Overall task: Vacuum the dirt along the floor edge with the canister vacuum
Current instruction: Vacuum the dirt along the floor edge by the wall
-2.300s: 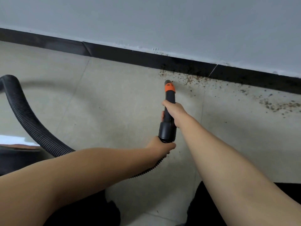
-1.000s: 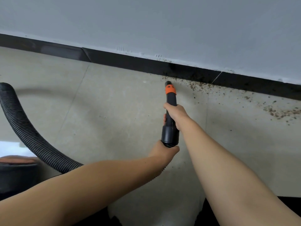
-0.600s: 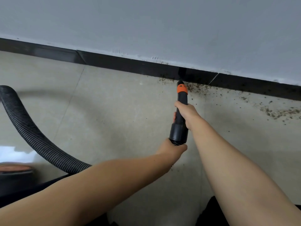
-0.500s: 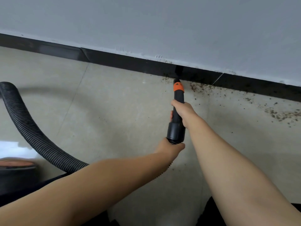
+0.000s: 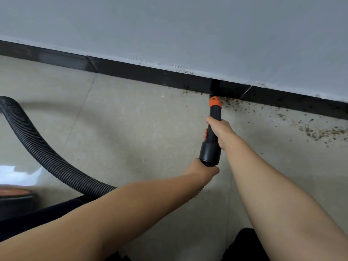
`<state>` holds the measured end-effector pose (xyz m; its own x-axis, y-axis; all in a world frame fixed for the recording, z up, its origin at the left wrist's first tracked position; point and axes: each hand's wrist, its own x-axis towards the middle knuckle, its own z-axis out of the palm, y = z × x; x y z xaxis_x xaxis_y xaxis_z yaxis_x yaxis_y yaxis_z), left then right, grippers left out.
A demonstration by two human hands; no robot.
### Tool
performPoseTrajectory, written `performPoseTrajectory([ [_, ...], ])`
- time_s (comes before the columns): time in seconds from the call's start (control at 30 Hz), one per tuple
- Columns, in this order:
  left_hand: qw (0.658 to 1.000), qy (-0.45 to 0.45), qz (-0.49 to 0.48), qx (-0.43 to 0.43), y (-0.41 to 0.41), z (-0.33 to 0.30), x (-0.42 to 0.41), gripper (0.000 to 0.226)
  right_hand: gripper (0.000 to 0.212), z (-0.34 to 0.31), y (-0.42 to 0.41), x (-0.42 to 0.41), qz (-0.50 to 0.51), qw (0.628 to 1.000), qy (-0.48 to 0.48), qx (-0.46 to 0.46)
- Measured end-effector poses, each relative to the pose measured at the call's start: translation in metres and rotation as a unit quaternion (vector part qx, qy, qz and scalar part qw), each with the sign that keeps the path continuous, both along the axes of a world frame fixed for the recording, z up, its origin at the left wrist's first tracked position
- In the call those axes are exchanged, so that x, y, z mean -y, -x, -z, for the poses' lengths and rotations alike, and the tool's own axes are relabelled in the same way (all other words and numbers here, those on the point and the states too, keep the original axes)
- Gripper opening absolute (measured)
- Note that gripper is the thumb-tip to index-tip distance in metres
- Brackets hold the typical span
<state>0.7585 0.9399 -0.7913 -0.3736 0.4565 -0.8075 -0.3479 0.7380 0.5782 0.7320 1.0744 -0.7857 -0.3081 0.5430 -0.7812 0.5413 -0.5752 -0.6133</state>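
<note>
The right hand (image 5: 218,131) and left hand (image 5: 204,169) are grasping the black plastic nozzle with orange collar (image 5: 213,127), pointing far toward the baseboard, while brown dirt crumbs (image 5: 320,130) are lying to its right.

head cam | worn up high, looking forward and down | faces the baseboard (image 5: 131,72) and floor (image 5: 131,129) | close over both forearms
</note>
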Motion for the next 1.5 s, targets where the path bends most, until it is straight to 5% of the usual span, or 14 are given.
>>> performPoseTrajectory([
  [0.7,0.992,0.021,-0.114,-0.041,0.049,0.006,0.04,0.023,0.014,0.005,0.08,0.049,-0.131,0.99,0.025,-0.046],
  [1.2,0.996,-0.01,-0.074,0.049,-0.019,-0.001,0.053,0.022,0.011,-0.002,0.004,0.06,-0.126,0.992,0.0,0.005],
  [1.5,0.991,0.007,-0.132,0.006,0.007,0.0,0.076,0.024,0.01,-0.002,0.04,0.089,-0.157,0.987,0.015,-0.032],
])
